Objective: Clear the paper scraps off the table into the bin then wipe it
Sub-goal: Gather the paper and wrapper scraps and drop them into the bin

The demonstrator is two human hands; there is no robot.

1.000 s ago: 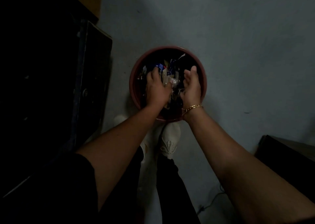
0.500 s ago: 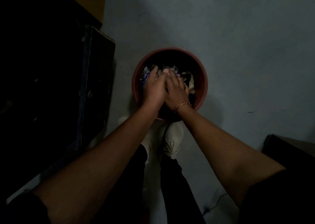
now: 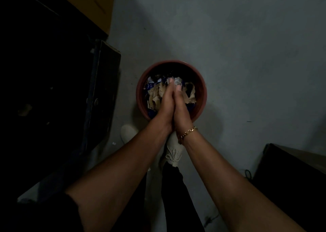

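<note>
Over the reddish round bin (image 3: pixel 202 97), palms together above the paper scraps (image 3: pixel 155 96).
Left hand (image 3: pixel 165 106) and right hand (image 3: pixel 181 108) pressed flat, fingers straight, clasping nothing visible; cannot tell if anything trapped between the palms. Scraps heaped inside the bin, crumpled tan and blue-printed: probably feather-light, soft, springy, quick to drift or tear. Best gathered in loose bunches, cupped from underneath with both hands rather than pinched singly.
</note>
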